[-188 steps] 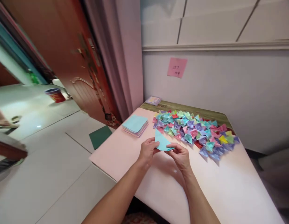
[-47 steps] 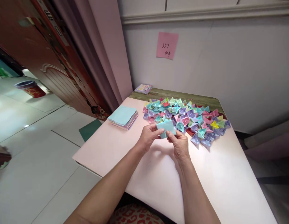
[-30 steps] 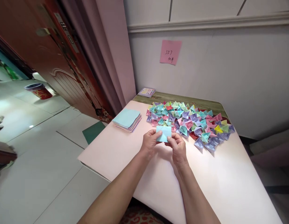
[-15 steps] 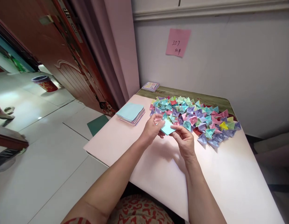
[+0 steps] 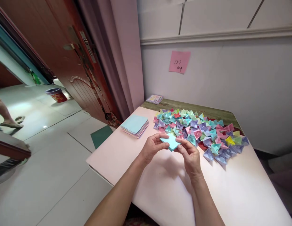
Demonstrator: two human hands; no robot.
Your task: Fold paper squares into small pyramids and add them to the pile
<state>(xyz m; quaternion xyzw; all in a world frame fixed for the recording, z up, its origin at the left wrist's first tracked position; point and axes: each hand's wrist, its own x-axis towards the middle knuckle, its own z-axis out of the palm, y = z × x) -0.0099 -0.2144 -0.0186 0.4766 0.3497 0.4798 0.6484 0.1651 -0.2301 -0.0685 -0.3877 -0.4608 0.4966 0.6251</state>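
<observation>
Between my two hands, above the pale pink tabletop (image 5: 160, 179), is a folded light-blue paper (image 5: 172, 142). My left hand (image 5: 155, 146) pinches its left corner with thumb and fingers. The right corner is gripped by my right hand (image 5: 189, 155), thumb on the near side. Just beyond lie many small folded paper boats (image 5: 197, 133) in blue, purple, pink, green, red and yellow, crowded together. To the left of my hands sits a stack of square paper sheets (image 5: 135, 124) with light blue on top.
At the table's far left corner is a small printed pack (image 5: 155, 99). A pink note (image 5: 179, 62) sticks to the wall. Left of the table are a wooden door (image 5: 65, 62), a green sheet (image 5: 101, 136) on the floor, a bin (image 5: 56, 94) and a person's leg (image 5: 4, 111).
The view has tilted upward, so the table sits lower in it. Both hands keep hold of the light-blue paper; my left fingers now lie along its left corner. The person's leg shows more.
</observation>
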